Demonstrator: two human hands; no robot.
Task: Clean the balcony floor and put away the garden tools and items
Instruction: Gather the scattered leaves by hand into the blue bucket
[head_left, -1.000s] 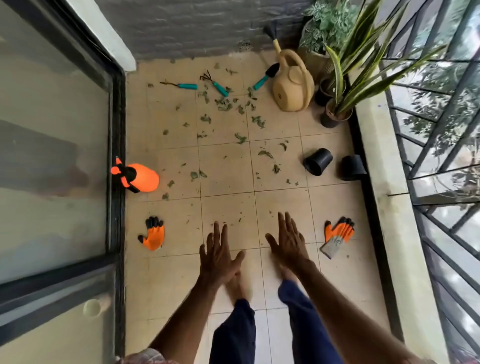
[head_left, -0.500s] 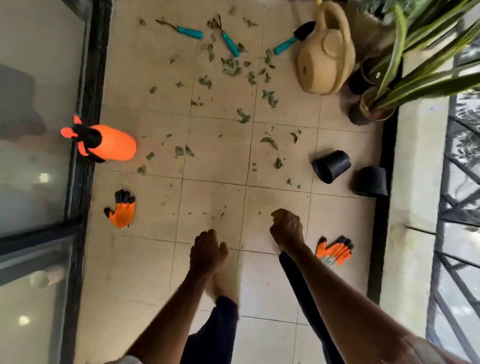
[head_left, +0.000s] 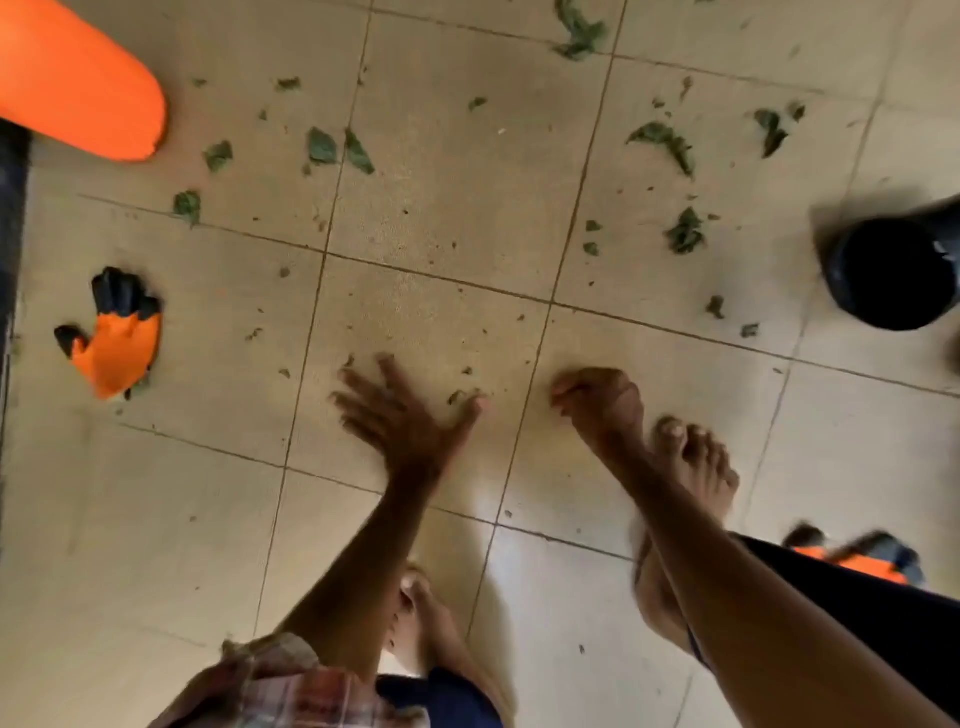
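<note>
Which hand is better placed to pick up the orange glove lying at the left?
Left, probably. The left hand is open, fingers spread, and nearer the orange glove. The right hand is curled and farther off; it would have to reach across.

Both arms are bare right down to the left hand and right hand. Bottom left, there's a short checked sleeve, pinkish and cream by the look of it, though it's blurred. Dark navy trousers along the bottom edge, and bare feet.
</note>
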